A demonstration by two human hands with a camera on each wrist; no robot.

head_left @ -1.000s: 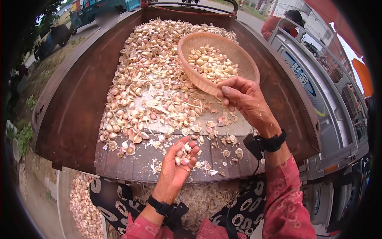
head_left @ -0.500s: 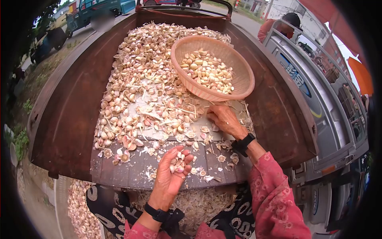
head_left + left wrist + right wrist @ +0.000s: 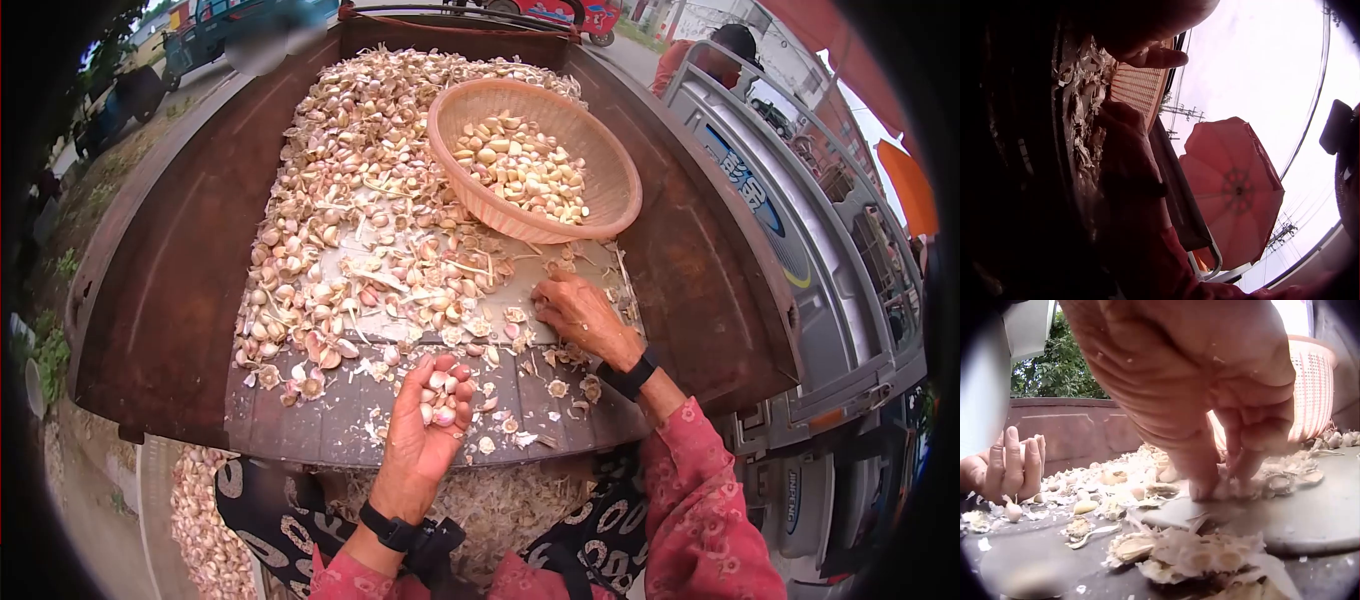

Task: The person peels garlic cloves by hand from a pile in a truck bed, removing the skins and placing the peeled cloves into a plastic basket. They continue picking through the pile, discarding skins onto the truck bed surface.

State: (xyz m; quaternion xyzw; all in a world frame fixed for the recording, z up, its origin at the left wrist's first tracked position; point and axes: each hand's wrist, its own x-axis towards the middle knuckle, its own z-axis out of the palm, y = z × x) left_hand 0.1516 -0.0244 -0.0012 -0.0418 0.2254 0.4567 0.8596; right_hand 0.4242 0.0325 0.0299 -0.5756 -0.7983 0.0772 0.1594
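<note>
Several garlic cloves (image 3: 441, 400) lie in the upturned left hand (image 3: 425, 430), whose fingers curl round them. The right hand (image 3: 582, 318) reaches palm down to the pale board (image 3: 605, 265), below the basket. In the right wrist view, the bent fingers of the right hand (image 3: 1210, 394) meet the board among dry skins (image 3: 1210, 556); whether they pinch anything is unclear. A pink woven basket (image 3: 610, 200) holds more cloves (image 3: 525, 170). Unpeeled garlic (image 3: 350, 130) is heaped to its left.
Rusty metal walls (image 3: 715, 270) enclose the bed on both sides. Skins and stubs (image 3: 557, 388) litter the dark front boards (image 3: 340, 430). More garlic (image 3: 205, 520) lies below at the left. A grey vehicle (image 3: 800, 240) and another person (image 3: 725, 60) are at the right.
From beside the basket's near rim, the right hand has come down to the board. The left hand stays cupped round its cloves, slightly shifted. The view has moved a little.
</note>
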